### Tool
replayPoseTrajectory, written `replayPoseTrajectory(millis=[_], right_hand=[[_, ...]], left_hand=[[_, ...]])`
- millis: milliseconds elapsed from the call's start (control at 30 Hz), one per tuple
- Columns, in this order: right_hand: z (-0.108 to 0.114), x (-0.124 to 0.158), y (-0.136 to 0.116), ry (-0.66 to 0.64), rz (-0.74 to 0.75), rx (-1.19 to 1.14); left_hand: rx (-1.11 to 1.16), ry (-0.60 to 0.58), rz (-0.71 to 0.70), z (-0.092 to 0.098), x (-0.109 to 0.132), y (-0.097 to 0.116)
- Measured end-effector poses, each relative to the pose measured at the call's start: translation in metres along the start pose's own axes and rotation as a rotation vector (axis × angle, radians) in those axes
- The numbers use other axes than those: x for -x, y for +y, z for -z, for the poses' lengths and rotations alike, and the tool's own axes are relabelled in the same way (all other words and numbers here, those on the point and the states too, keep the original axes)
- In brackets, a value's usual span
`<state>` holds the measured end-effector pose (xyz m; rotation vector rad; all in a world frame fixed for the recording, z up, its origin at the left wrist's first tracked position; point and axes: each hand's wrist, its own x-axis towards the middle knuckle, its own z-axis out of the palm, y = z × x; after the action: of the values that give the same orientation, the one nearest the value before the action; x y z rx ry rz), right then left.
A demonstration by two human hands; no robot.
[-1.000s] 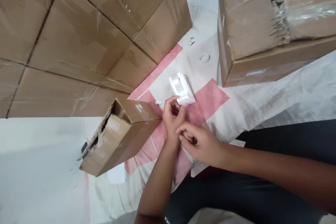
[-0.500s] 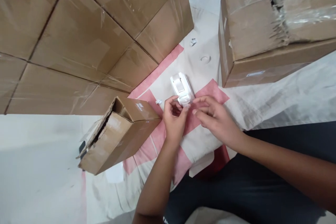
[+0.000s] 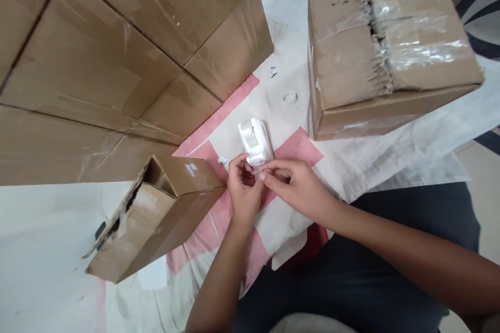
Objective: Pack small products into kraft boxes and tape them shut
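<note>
Head view: I'm watching from afar, and the white gadget (image 3: 253, 136) is sitting mid-frame on the pink-and-white cloth (image 3: 300, 146). My right hand (image 3: 300, 186) is pinching a clear strip (image 3: 258, 169) at its lower end. My left hand (image 3: 242, 190) is curling there too, can't tell if it's gripping. Stacked boxes (image 3: 105, 52) are hogging the upper left, lol.

Hands: two, left hand (image 3: 244, 195) and right hand (image 3: 302, 187), center
White device (image 3: 258, 138): one, center
Pale ring (image 3: 289, 98): one, upper center
Small scraps: two, upper scrap (image 3: 273, 71), lower scrap (image 3: 222, 160)
Separate cartons: two, slim carton (image 3: 172, 221) left, worn carton (image 3: 347, 62) upper right
Stacked cartons (image 3: 113, 62): several, upper left, exact count unclear
</note>
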<state>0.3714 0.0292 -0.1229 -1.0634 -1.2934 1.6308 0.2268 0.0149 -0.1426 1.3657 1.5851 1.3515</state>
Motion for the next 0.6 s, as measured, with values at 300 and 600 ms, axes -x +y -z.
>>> replayPoseTrajectory(millis=[300,600], right_hand=[[-0.005,-0.011,0.001,-0.013,0.018,0.038],[0.0,-0.008,0.004,0.006,-0.004,-0.097]], left_hand=[[-0.062,0.02,-0.001,0.003,0.001,-0.003],[-0.065,-0.019,-0.02,0.0,-0.001,0.001]])
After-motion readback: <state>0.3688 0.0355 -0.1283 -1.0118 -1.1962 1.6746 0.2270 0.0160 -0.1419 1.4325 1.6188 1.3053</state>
